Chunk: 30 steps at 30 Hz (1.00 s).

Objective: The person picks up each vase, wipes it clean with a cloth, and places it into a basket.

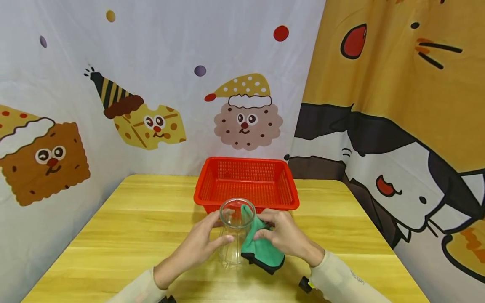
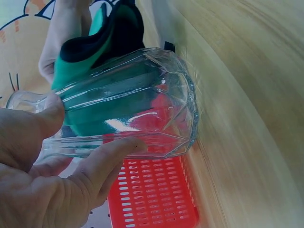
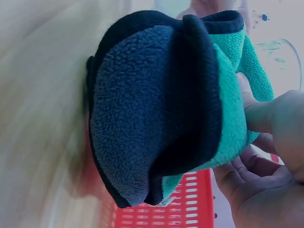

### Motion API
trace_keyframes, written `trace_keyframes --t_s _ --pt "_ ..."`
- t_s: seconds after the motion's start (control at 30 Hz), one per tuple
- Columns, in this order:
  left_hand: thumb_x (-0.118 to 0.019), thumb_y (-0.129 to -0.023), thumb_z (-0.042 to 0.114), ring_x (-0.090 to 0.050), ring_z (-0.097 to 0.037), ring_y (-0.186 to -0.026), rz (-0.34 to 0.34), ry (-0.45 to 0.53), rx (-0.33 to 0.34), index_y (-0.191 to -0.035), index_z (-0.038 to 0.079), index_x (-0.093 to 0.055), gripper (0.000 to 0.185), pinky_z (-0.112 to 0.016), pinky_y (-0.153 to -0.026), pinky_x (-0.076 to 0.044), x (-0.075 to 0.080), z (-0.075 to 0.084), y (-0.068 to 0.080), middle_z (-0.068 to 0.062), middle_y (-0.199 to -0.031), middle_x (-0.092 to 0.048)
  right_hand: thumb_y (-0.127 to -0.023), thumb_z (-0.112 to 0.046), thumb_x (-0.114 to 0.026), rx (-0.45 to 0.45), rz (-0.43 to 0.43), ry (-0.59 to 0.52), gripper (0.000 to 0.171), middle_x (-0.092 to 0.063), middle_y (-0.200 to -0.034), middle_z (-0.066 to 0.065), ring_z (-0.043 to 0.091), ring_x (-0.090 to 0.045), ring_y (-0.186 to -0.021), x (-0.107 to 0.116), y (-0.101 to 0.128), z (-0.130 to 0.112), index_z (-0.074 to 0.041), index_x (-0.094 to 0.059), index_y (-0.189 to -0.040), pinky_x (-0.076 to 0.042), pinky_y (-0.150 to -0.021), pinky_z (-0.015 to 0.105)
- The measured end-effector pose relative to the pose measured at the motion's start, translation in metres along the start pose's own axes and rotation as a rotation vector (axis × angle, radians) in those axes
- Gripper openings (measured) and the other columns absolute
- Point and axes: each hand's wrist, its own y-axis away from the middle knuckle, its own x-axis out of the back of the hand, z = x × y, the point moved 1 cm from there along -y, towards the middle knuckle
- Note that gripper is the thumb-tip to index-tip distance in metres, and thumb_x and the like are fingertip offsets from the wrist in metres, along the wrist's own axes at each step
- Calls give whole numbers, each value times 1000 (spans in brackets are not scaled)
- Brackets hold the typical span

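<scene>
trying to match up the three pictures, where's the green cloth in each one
Head view: green cloth low centre, in the right hand, one corner over the rim of the glass jar.
Left wrist view: top left, behind the jar held by the left hand.
Right wrist view: fills the centre, dark side facing the camera.
Shared landmark: the red basket.

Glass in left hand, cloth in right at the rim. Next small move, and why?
Probably push the cloth deeper into the glass. The left hand grips the glass, its base near the table; the right hand pinches the cloth, with only a corner over the rim and most of it bunched outside. The inside looks largely unreached.
</scene>
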Motion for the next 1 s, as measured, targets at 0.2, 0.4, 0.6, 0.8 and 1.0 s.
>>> trace_keyframes --t_s 0.2,0.4,0.6,0.8,1.0 --pt "-88 -105 24 -80 -38 -133 0 4 -9 -165 14 -60 67 -69 -119 -63 -2 -1 2 -10 -156 -74 -98 -11 -94 10 46 -59 31 -86 -118 -2 7 -78 -99 3 -2 -6 -12 -88 -129 -73 -87 28" --pt "-86 -106 30 -79 -37 -135 -2 10 -23 -166 15 -59 67 -68 -120 -63 -2 -2 2 -9 -155 -74 -99 -11 -94 -10 72 -90 29 -86 -119 -2 8 -81 -106 7 -3 -9 -14 -88 -127 -75 -90 33" --pt "-85 -107 33 -79 -38 -136 -3 10 -15 -167 17 -58 68 -69 -120 -62 -2 -2 1 -8 -155 -74 -99 -9 -94 -30 102 -136 30 -85 -115 -1 9 -82 -102 9 -4 -9 -15 -88 -128 -75 -89 29" --pt "-86 -107 33 -79 -38 -136 -8 11 -2 -167 17 -58 68 -70 -121 -61 -2 -2 1 -9 -156 -74 -99 -8 -94 -38 114 -156 31 -85 -115 1 9 -84 -100 9 -4 -9 -14 -88 -129 -75 -87 29" --pt "-87 -106 29 -80 -37 -135 1 -2 -19 -166 15 -59 68 -69 -120 -62 -2 -1 0 -10 -155 -74 -97 -5 -94 -51 157 -174 32 -85 -117 4 10 -85 -99 13 -6 -12 -12 -88 -128 -75 -86 30"
